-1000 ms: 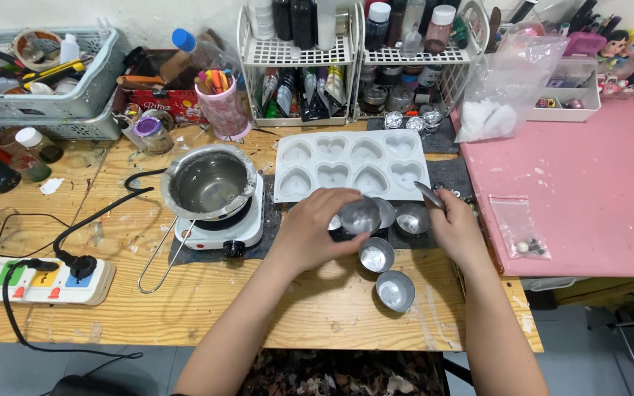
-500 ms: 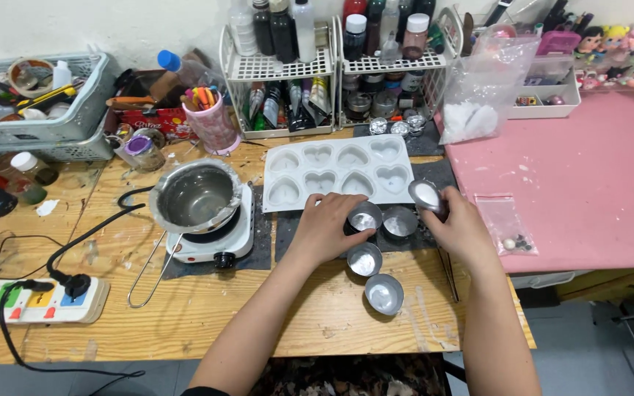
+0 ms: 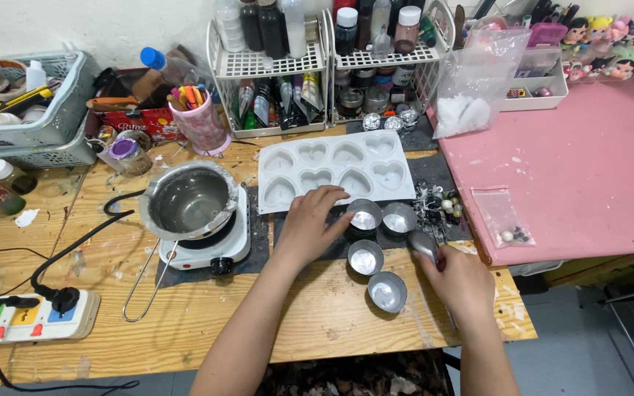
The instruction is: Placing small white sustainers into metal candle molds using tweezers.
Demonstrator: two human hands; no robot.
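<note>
Right hand (image 3: 460,282) has pulled back toward the table's near edge since the earlier frame, now clamped around one small metal cup (image 3: 423,246), tilted, rim facing away from the person; it was up among the cups by the mould before. Left hand (image 3: 310,227) has stayed put, fingers spread and flat on the dark mat (image 3: 332,246), just beside the upper-left cup (image 3: 365,215), gripping nothing. Three other cups sit loose on the mat and wood: one beside it (image 3: 399,218), one below (image 3: 366,257), one nearest the edge (image 3: 387,292). To do this well, I'd judge: keep the held cup level, set it down clear of its neighbours, and keep the left hand steadying the mat (it looks like it could slide). Held cup is thin shiny metal, round, looks empty; its inside isn't visible from here. White heart mould (image 3: 335,170) lies just behind the cups, cavities empty. Steel pot (image 3: 188,200) rests on the small white hotplate (image 3: 207,246) to the left, well apart from both hands.
</note>
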